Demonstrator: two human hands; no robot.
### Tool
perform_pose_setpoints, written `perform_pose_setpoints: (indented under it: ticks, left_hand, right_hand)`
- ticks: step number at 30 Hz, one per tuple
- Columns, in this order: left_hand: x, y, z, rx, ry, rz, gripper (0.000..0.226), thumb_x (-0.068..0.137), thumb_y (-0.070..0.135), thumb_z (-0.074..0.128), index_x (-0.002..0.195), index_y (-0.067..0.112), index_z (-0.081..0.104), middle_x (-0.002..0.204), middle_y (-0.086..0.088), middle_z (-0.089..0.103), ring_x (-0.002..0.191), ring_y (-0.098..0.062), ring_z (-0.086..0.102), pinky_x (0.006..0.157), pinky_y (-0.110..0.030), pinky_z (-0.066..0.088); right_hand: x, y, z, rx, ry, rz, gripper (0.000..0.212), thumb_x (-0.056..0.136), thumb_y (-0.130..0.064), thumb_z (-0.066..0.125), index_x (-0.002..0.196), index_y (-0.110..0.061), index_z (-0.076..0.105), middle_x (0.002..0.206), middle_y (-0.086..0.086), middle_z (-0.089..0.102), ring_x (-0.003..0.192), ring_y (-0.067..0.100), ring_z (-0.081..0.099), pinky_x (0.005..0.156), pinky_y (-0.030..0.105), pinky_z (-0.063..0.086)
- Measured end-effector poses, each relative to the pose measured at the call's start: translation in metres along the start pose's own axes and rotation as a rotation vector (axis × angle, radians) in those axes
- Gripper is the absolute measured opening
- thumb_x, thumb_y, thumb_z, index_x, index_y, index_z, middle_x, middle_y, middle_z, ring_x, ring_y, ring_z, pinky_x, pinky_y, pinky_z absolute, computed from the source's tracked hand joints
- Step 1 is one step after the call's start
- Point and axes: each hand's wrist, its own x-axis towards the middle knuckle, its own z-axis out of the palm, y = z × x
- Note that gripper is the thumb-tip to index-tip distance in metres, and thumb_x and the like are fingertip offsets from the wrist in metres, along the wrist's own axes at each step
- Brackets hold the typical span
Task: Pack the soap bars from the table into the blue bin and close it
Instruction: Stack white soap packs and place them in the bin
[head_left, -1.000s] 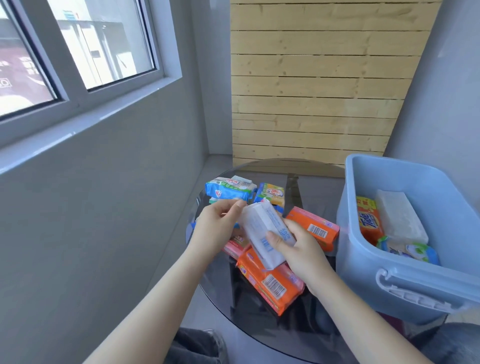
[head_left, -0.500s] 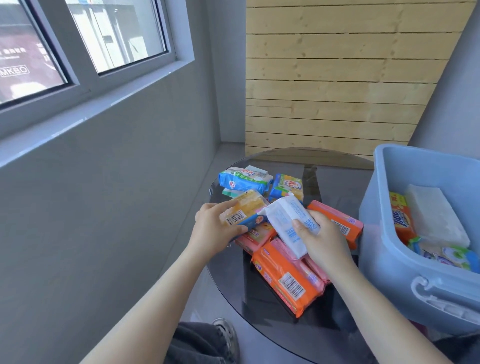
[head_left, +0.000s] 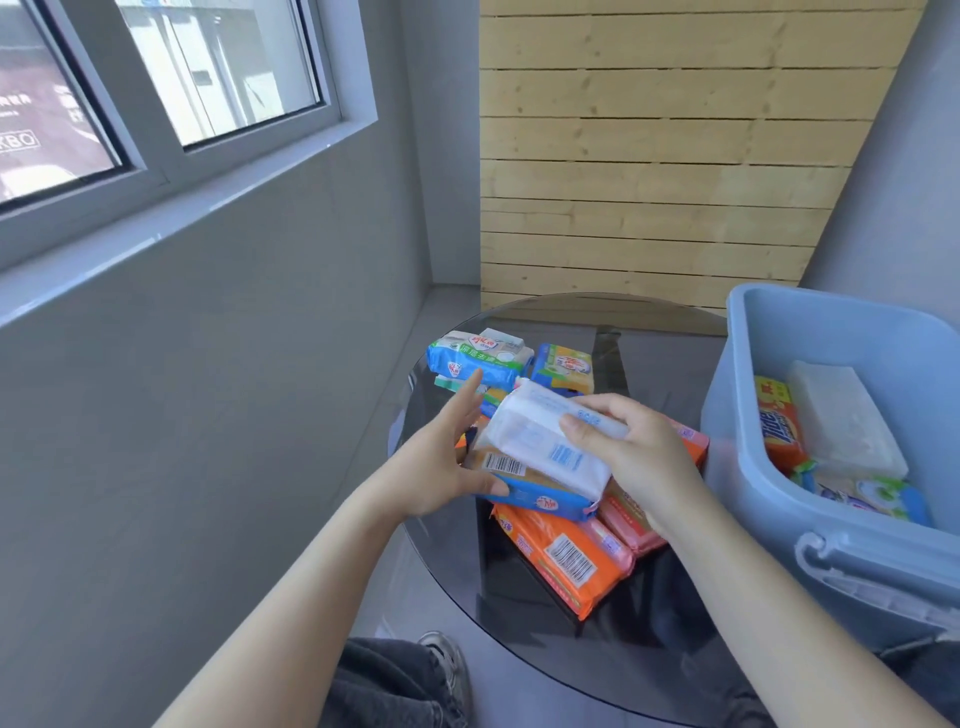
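My right hand (head_left: 641, 462) grips a white soap pack (head_left: 540, 441) from above. That pack lies on a yellow-and-blue soap pack (head_left: 524, 486), which my left hand (head_left: 441, 457) holds from the left with the thumb under it and the index finger stretched out. Both packs hover over a pile of orange soap packs (head_left: 563, 556) and pink soap packs (head_left: 631, 519) on the round glass table (head_left: 524, 623). Further back lie a blue-green soap pack (head_left: 478, 356) and a yellow-blue one (head_left: 563, 366). The open blue bin (head_left: 737, 452) stands at the right with several packs inside.
The bin's latch handle (head_left: 878, 582) juts out on its near side. A grey wall with a window runs along the left, a wooden slat panel (head_left: 654, 156) stands behind the table. My knee and shoe (head_left: 441, 660) show below the table's edge.
My left hand picked a yellow-and-blue pack from the pile and brought it under the white pack held by my right hand. The two packs are now stacked together.
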Motion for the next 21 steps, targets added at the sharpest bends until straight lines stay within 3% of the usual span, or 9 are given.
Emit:
perform_pose_setpoints:
  ticks: [2,4,6,8,10,12,16,18,21]
  left_hand:
    - [-0.001,0.000,-0.002,-0.079,-0.027,-0.007,0.128,0.060,0.021,0.085,0.148,0.044,-0.004,0.143,0.035,0.023,0.141,-0.003,0.021,0.108,-0.034,0.043]
    - [-0.003,0.001,-0.002,-0.161,-0.055,-0.015,0.131,0.056,0.036,0.086,0.151,0.037,-0.005,0.156,0.016,0.024,0.144,-0.007,0.023,0.114,-0.041,0.035]
    - [-0.005,0.005,0.000,-0.248,-0.052,-0.012,0.109,0.066,0.049,0.077,0.152,0.028,0.013,0.151,0.003,0.041,0.137,-0.014,0.042,0.112,-0.046,0.037]
    - [-0.009,0.012,0.005,-0.282,0.019,-0.054,0.077,0.078,0.055,0.062,0.143,0.021,0.038,0.135,0.001,0.060,0.122,-0.018,0.059,0.107,-0.049,0.043]
    - [-0.010,0.014,0.007,-0.236,0.112,-0.153,0.071,0.079,0.058,0.058,0.137,0.018,0.046,0.125,0.000,0.067,0.112,-0.019,0.065,0.103,-0.048,0.047]
    - [-0.011,0.015,0.009,-0.126,0.170,-0.240,0.067,0.078,0.062,0.056,0.129,0.018,0.055,0.116,0.000,0.071,0.104,-0.017,0.068,0.099,-0.044,0.051]
    - [-0.015,0.021,0.010,-0.061,0.223,-0.367,0.053,0.084,0.061,0.051,0.117,0.020,0.059,0.109,-0.002,0.071,0.098,-0.017,0.068,0.080,-0.038,0.061]
    - [-0.018,0.026,0.013,-0.179,0.192,-0.397,0.042,0.087,0.054,0.054,0.117,0.025,0.057,0.113,-0.002,0.069,0.102,-0.019,0.066,0.075,-0.039,0.062]
    - [-0.023,0.034,0.017,-0.321,0.235,-0.334,0.035,0.088,0.040,0.060,0.119,0.025,0.062,0.113,-0.003,0.070,0.103,-0.019,0.067,0.078,-0.038,0.061]
  right_hand:
    - [0.005,-0.003,-0.001,-0.025,-0.081,0.028,0.011,0.079,-0.030,0.071,0.087,-0.035,0.065,0.094,-0.010,0.069,0.081,0.005,0.067,0.057,0.019,0.051]
    - [0.011,-0.006,-0.001,-0.052,-0.149,0.044,0.010,0.078,-0.029,0.071,0.086,-0.034,0.067,0.095,-0.011,0.070,0.082,0.005,0.067,0.060,0.019,0.051]
    - [0.016,-0.007,0.002,-0.117,-0.178,0.031,0.014,0.079,-0.030,0.070,0.093,-0.030,0.069,0.101,-0.011,0.068,0.091,0.007,0.064,0.069,0.020,0.049]
    - [0.019,-0.007,0.008,-0.247,-0.181,0.010,0.028,0.082,-0.036,0.066,0.108,-0.026,0.067,0.114,-0.010,0.058,0.105,0.009,0.056,0.083,0.026,0.047]
    - [0.017,-0.005,0.012,-0.316,-0.159,0.021,0.035,0.084,-0.043,0.061,0.115,-0.029,0.062,0.118,-0.010,0.049,0.111,0.010,0.050,0.092,0.033,0.047]
    - [0.012,-0.003,0.011,-0.259,-0.106,0.093,0.033,0.085,-0.046,0.058,0.113,-0.030,0.058,0.111,-0.011,0.055,0.103,0.010,0.058,0.088,0.038,0.053]
    - [0.001,-0.001,0.007,-0.282,-0.114,0.237,0.021,0.085,-0.052,0.053,0.089,-0.032,0.051,0.084,-0.014,0.064,0.075,0.003,0.064,0.065,0.030,0.058]
    - [-0.003,-0.004,0.008,-0.230,-0.143,0.258,0.015,0.086,-0.049,0.053,0.083,-0.035,0.048,0.084,-0.012,0.065,0.075,0.006,0.066,0.067,0.035,0.060]
    - [-0.011,-0.011,0.012,-0.035,-0.135,0.311,0.020,0.085,-0.040,0.060,0.096,-0.025,0.052,0.095,-0.002,0.068,0.079,0.014,0.069,0.065,0.038,0.061]
